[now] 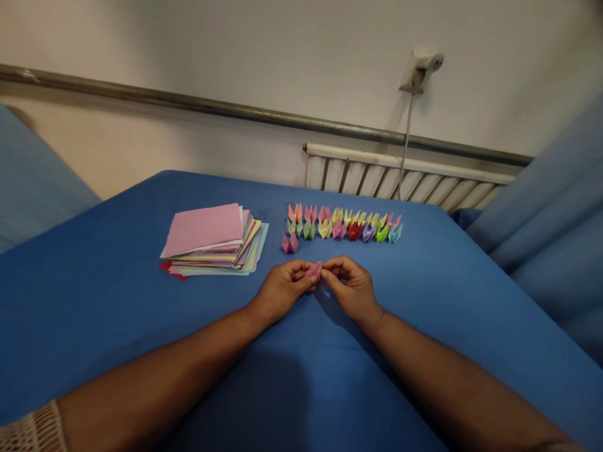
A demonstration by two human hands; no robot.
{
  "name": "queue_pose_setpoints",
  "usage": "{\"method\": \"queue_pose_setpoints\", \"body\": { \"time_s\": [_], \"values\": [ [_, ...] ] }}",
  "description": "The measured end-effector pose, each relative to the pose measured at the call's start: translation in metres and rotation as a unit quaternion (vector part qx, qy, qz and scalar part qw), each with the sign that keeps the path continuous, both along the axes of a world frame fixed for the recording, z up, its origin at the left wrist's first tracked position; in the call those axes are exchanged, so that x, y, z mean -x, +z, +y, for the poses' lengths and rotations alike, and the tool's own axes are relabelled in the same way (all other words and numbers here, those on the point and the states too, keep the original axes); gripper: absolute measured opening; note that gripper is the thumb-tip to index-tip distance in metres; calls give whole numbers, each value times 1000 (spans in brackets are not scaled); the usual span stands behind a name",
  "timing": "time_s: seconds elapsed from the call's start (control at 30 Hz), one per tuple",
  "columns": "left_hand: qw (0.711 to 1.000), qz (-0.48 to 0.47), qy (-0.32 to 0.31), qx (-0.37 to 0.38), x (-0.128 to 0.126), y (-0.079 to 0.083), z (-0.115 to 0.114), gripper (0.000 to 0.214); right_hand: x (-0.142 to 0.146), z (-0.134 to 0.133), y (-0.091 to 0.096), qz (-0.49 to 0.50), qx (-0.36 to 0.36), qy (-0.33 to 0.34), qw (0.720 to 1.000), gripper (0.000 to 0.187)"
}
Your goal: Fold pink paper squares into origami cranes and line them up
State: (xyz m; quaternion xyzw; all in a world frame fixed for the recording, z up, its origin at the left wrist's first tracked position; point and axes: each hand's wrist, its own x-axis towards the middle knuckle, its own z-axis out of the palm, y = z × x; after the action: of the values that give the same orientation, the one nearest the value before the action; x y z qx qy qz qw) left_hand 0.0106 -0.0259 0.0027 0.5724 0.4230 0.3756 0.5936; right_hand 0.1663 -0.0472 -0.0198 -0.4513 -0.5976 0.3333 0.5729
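Observation:
A small folded piece of pink paper is pinched between the fingers of my left hand, above the blue tabletop. From the other side, my right hand has its thumb and forefinger closed at the paper's right edge. Just beyond my hands stands a pink origami crane, by itself at the left. Behind it, several folded paper cranes in many colours stand in rows, among them a red crane and a light blue crane.
Left of the cranes lies a thick, uneven stack of coloured paper, pink on top. The blue-covered table reaches a wall with a metal rail, a white radiator and a socket with a plugged-in cord. Blue curtains hang at both sides.

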Motion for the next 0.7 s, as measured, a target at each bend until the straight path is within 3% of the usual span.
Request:
{"method": "queue_pose_setpoints", "body": {
  "time_s": [0.23,0.47,0.7],
  "values": [
    [999,18,-5,-32,1,-4,1,22,-2,-1,6,-67,-57,6,996,8],
    [1000,-1,-20,18,0,4,-3,25,-1,4,2,90,64,35,993,16],
    [1000,24,10,-3,0,-3,0,26,-4,6,-1,52,64,19,996,13]
  ]
}}
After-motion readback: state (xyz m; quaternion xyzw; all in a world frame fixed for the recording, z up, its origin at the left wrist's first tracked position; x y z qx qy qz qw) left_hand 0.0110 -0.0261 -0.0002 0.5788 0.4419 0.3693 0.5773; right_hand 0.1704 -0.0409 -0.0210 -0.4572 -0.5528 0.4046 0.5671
